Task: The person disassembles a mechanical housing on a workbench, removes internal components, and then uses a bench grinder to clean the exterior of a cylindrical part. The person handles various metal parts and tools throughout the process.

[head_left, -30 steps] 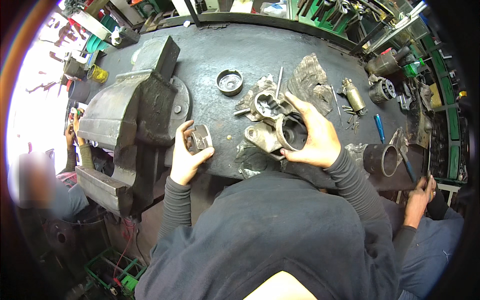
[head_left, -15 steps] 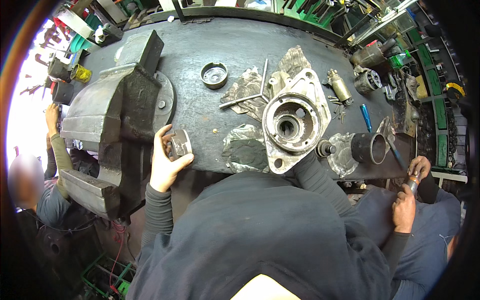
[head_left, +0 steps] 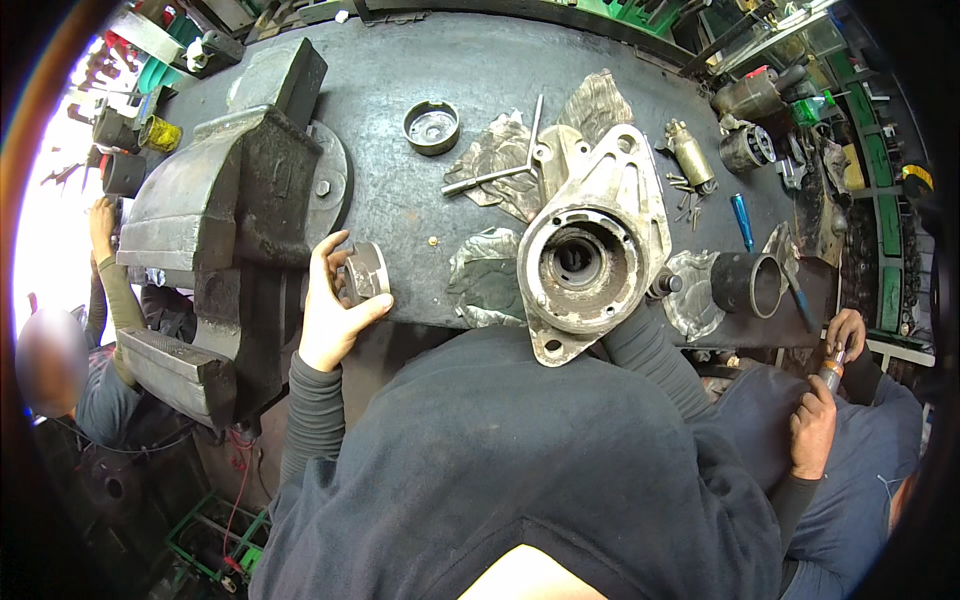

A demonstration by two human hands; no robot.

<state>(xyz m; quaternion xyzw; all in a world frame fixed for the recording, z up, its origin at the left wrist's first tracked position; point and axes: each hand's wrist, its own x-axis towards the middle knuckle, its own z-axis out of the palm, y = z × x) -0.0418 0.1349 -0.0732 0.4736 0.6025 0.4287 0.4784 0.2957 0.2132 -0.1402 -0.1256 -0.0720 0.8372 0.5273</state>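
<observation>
My left hand (head_left: 334,312) is closed around the side of a short round metal ring (head_left: 367,273), thumb in front and fingers behind, at the bench's front edge beside the vise. A cast light-metal housing (head_left: 630,270) with a flange and a deep round bore is tilted with its opening facing me, its lower lug past the bench edge. My right forearm (head_left: 655,360) runs up behind this housing, which hides my right hand and its fingers. Close to the housing's right side sits a small dark shaft-like part (head_left: 663,285). Behind the housing, a T-shaped metal wrench (head_left: 500,178) lies on a crumpled rag (head_left: 490,150).
A large bench vise (head_left: 215,200) stands at left. On the bench (head_left: 390,70) are a round metal cap (head_left: 432,128), a dark cylinder (head_left: 745,285), a solenoid-like cylinder (head_left: 690,155), small bolts and a blue-handled tool (head_left: 741,222). A co-worker's hands (head_left: 815,430) work at right; another person is at far left.
The housing has turned and tilted, its bore swinging round and its lower lug coming nearer to me. My left hand still holds the ring in nearly the same place. The view has shifted slightly.
</observation>
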